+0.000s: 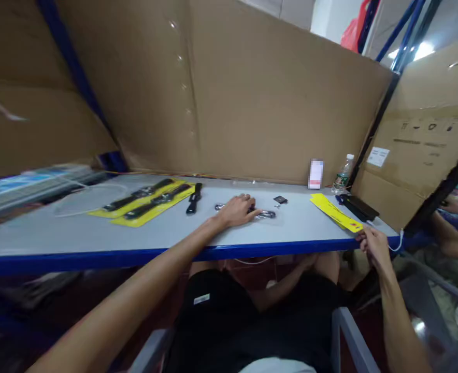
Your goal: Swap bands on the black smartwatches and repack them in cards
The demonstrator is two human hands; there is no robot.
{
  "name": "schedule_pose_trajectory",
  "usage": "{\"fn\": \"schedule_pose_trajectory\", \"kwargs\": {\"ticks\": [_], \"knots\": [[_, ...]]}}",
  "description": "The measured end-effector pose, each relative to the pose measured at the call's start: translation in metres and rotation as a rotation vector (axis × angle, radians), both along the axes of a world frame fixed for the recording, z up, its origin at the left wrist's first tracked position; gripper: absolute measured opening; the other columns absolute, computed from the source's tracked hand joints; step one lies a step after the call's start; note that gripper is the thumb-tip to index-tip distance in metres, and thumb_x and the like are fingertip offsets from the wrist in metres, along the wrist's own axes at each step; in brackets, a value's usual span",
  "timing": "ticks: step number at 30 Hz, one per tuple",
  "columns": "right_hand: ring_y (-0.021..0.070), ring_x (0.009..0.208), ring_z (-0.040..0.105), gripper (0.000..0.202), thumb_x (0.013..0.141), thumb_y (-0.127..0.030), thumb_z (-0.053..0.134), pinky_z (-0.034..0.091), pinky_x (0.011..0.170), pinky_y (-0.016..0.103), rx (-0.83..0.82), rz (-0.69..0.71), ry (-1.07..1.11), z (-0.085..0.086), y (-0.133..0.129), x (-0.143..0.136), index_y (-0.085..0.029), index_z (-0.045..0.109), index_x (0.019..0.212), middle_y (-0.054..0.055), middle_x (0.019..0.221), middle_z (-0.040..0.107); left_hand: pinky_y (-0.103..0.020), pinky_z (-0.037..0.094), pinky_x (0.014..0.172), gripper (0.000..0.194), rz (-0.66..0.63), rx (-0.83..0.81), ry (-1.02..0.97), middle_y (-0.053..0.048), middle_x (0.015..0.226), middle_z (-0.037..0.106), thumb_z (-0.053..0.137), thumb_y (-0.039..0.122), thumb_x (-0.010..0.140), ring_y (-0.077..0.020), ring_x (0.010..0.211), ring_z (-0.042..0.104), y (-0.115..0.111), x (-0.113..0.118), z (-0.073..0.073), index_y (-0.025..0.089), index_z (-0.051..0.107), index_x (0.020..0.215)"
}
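Observation:
My left hand (pixel 237 210) rests on the table over a long black item in a clear plastic bag (pixel 267 214). Thumb and fingers close round its middle, and both ends stick out at the sides. At the table's right front edge, my right hand (pixel 372 244) pinches the near corner of a yellow printed card (pixel 337 213), which seems to lie on another one. A small black square piece (pixel 280 199) lies right of my left hand, with tiny bits beside it. To the left is a loose black item (pixel 194 198), its kind unclear.
Yellow cards (pixel 136 221) bearing long black items (pixel 157 201) lie on the left of the white table (pixel 167 233). A phone (pixel 315 174), a water bottle (pixel 343 175) and a dark flat case (pixel 359 207) stand or lie at right. Cardboard (pixel 275 114) walls the back. Another person's arm (pixel 452 235) shows far right.

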State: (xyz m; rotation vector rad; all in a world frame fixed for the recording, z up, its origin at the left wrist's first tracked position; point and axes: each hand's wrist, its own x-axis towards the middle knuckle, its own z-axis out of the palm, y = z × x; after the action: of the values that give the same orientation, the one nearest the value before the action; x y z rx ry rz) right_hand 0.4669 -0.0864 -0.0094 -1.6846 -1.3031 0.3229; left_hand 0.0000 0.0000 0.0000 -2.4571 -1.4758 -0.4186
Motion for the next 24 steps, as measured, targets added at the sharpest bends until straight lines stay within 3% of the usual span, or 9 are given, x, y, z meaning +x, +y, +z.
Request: {"fn": "schedule_pose_trajectory", "kwargs": {"ticks": [3, 5, 10, 16, 20, 24], "knots": [[0.022, 0.051, 0.056, 0.071, 0.081, -0.086, 0.042, 0.04, 0.057, 0.035, 0.098, -0.101, -0.171, 0.013, -0.01, 0.016, -0.021, 0.064, 0.062, 0.007, 0.051, 0.062, -0.042, 0.047, 0.092, 0.049, 0.021, 0.005, -0.026, -0.016, 0.108, 0.067, 0.04, 0.057, 0.102, -0.0309, 0.105, 0.063, -0.007, 0.002, 0.005, 0.017, 0.068, 0.103], [0.0235, 0.058, 0.06, 0.066, 0.085, -0.08, 0.045, 0.042, 0.063, 0.035, 0.21, -0.139, -0.201, 0.019, -0.018, 0.011, -0.02, 0.066, 0.064, 0.007, 0.053, 0.063, -0.041, 0.048, 0.09, 0.047, 0.047, 0.011, -0.04, -0.015, 0.109, 0.068, 0.041, 0.057, 0.103, -0.03, 0.104, 0.064, -0.011, 0.003, 0.008, 0.017, 0.066, 0.105], [0.0201, 0.06, 0.059, 0.048, 0.092, -0.062, 0.055, 0.043, 0.066, 0.032, 0.368, 0.012, -0.115, 0.021, -0.041, -0.047, -0.021, 0.065, 0.068, 0.002, 0.058, 0.063, -0.039, 0.047, 0.087, 0.047, 0.091, 0.066, -0.013, -0.016, 0.109, 0.069, 0.04, 0.055, 0.104, -0.0298, 0.101, 0.066, -0.023, 0.009, 0.015, 0.015, 0.063, 0.113], [0.0181, 0.06, 0.061, 0.044, 0.094, -0.055, 0.059, 0.045, 0.064, 0.029, 0.449, 0.208, -0.097, 0.006, -0.045, -0.104, -0.022, 0.063, 0.065, 0.001, 0.06, 0.065, -0.039, 0.046, 0.088, 0.048, 0.164, 0.154, -0.054, -0.017, 0.111, 0.072, 0.034, 0.052, 0.107, -0.0308, 0.105, 0.068, -0.027, 0.008, 0.025, 0.015, 0.064, 0.118], [0.0148, 0.056, 0.059, 0.04, 0.098, -0.048, 0.059, 0.044, 0.061, 0.026, 0.462, 0.279, -0.136, -0.007, -0.049, -0.113, -0.022, 0.063, 0.067, -0.002, 0.06, 0.063, -0.038, 0.046, 0.084, 0.057, 0.324, 0.129, -0.084, -0.017, 0.109, 0.074, 0.029, 0.058, 0.106, -0.0328, 0.101, 0.07, 0.008, 0.007, 0.05, 0.016, 0.058, 0.13], [0.0124, 0.054, 0.059, 0.035, 0.1, -0.039, 0.06, 0.044, 0.06, 0.023, 0.509, 0.333, -0.18, -0.017, -0.054, -0.119, -0.021, 0.063, 0.07, -0.003, 0.061, 0.064, -0.041, 0.046, 0.091, 0.066, 0.358, 0.1, -0.069, -0.02, 0.116, 0.073, 0.025, 0.066, 0.104, -0.0356, 0.109, 0.069, 0.079, 0.015, 0.072, 0.016, 0.057, 0.132]]}}
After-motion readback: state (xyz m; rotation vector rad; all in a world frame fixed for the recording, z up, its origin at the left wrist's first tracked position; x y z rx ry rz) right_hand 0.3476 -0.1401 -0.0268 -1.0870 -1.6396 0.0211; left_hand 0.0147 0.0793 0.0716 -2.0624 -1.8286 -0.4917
